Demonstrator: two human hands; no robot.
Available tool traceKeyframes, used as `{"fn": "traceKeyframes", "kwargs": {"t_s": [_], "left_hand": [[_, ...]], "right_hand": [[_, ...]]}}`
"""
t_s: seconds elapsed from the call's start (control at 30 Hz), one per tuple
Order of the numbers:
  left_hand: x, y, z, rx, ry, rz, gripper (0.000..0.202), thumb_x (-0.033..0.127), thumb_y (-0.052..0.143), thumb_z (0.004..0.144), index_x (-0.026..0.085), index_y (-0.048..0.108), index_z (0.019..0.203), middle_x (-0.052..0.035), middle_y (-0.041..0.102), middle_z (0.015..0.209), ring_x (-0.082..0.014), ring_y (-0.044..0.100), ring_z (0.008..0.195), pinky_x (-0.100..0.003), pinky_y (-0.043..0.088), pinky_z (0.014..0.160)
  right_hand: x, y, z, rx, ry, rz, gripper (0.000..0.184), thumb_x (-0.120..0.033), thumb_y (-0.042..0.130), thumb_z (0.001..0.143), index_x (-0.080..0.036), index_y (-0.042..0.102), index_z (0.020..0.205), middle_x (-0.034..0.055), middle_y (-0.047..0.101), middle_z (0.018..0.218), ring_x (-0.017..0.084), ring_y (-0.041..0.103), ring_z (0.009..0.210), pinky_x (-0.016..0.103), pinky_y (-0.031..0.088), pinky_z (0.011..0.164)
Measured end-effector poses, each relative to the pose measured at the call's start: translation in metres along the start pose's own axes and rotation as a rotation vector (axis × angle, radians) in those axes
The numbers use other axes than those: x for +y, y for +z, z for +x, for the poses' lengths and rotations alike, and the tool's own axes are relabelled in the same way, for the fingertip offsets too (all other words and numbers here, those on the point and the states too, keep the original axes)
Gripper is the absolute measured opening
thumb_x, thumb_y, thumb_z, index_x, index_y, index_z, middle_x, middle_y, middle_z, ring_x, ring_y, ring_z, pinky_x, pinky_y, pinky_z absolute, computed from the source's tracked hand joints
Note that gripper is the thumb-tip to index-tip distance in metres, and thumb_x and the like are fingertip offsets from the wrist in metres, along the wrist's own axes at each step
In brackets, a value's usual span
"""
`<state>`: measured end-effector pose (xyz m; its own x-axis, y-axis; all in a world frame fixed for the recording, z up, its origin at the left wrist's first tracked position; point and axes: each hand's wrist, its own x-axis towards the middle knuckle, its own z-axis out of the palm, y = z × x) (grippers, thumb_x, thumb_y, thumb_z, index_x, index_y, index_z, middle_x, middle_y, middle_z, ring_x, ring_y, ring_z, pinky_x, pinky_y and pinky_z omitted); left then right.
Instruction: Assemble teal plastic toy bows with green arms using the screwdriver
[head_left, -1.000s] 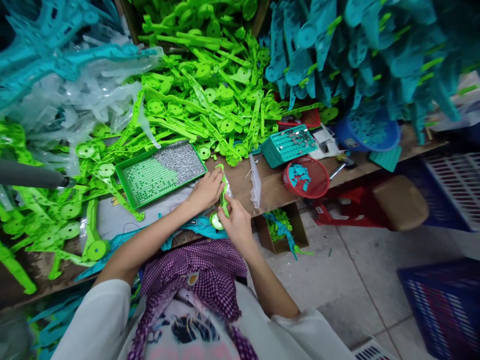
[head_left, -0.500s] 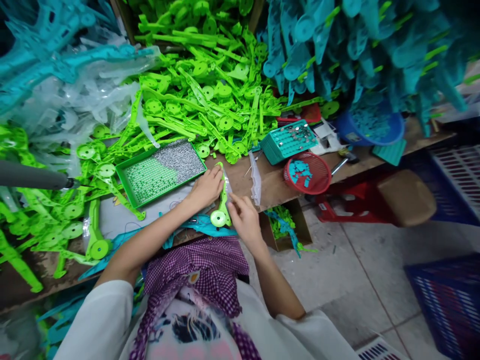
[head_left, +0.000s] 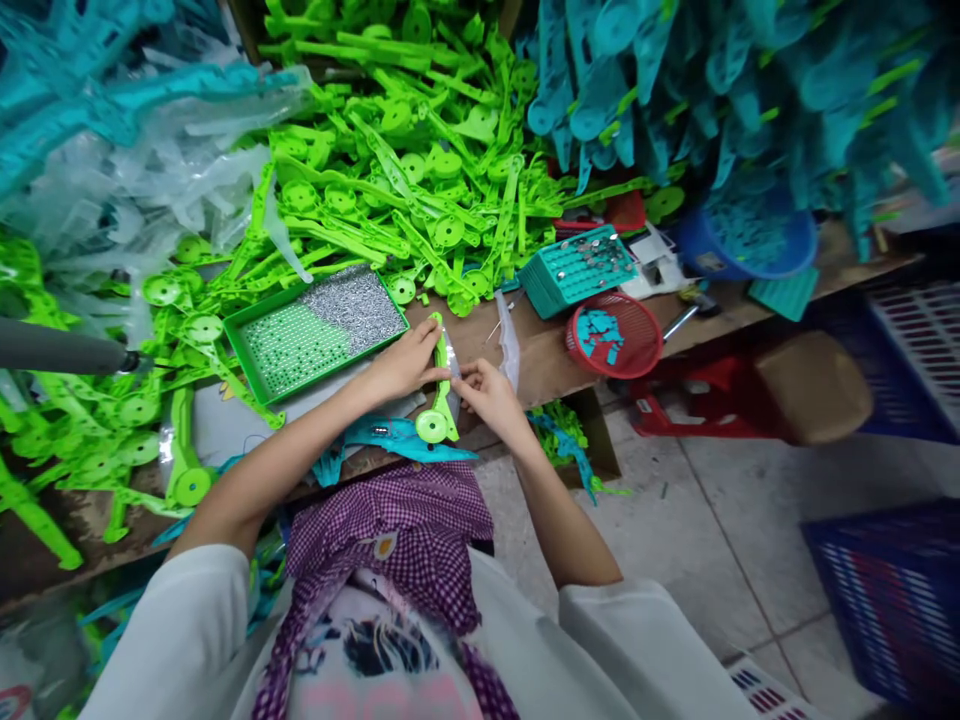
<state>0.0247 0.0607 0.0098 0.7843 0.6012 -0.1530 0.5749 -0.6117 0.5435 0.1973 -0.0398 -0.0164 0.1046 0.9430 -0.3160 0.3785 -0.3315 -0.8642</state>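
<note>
At a crowded wooden desk (head_left: 551, 365), a person's left hand (head_left: 405, 362) and right hand (head_left: 487, 392) close on one bright green plastic arm-shaped part with a round disc at its end (head_left: 436, 400), held upright on its edge at the front of the desk. The left fingers wrap the upper stretch of the part; the right fingers pinch narrowly at its side, and what they pinch is too small to tell. The disc end hangs just over the desk's front edge, above a teal plastic part (head_left: 397, 437) lying flat there.

Just beside the left hand sits a shallow green tray half covered with small silvery pieces (head_left: 319, 330). Behind it rises a heap of loose green plastic parts (head_left: 420, 170), with a mass of teal plastic parts (head_left: 712, 90) to the right. A teal perforated box (head_left: 576, 270) and a red mesh basket holding teal scraps (head_left: 613, 335) stand near the right hand; a clear plastic bag (head_left: 508, 340) lies between.

The likely hazards look plain: a slip of the narrow right-hand pinch could drop a small piece off the edge to the tiled floor (head_left: 712, 540), and a nudge from the left wrist could jog the tray and scatter its contents. The leaning green heap could also slide forward into the working space.
</note>
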Motion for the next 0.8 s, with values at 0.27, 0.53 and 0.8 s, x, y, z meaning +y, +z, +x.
{"fn": "traceKeyframes", "kwargs": {"t_s": [0.27,0.53,0.8], "left_hand": [[-0.003,0.005,0.001,0.017,-0.017,-0.061,0.076,0.047,0.060,0.087,0.006,0.033,0.144,-0.0222,0.028,0.154,-0.0294,0.029,0.144,-0.039,0.027,0.117],[-0.003,0.005,0.001,0.029,-0.011,0.007,0.075,0.046,0.061,0.086,0.008,0.033,0.145,-0.0222,0.031,0.153,-0.0291,0.031,0.143,-0.038,0.030,0.116],[-0.003,0.015,0.004,0.085,-0.020,0.001,0.068,0.039,0.061,0.085,0.013,0.035,0.142,-0.0178,0.033,0.152,-0.0282,0.034,0.141,-0.041,0.035,0.114]], "right_hand": [[-0.005,-0.007,0.005,-0.003,-0.097,-0.127,0.026,-0.044,0.054,0.086,-0.019,0.061,0.089,0.0027,0.067,0.075,0.017,0.063,0.065,0.032,0.050,0.065],[-0.019,-0.006,0.033,0.255,-0.424,-0.313,0.034,-0.033,0.042,0.094,-0.019,0.065,0.114,0.0111,0.067,0.110,0.022,0.063,0.102,0.039,0.050,0.091],[-0.023,0.008,0.046,0.076,-0.505,-0.439,0.049,-0.039,0.031,0.098,-0.017,0.053,0.136,0.0090,0.053,0.143,0.020,0.047,0.134,0.043,0.037,0.114]]}}
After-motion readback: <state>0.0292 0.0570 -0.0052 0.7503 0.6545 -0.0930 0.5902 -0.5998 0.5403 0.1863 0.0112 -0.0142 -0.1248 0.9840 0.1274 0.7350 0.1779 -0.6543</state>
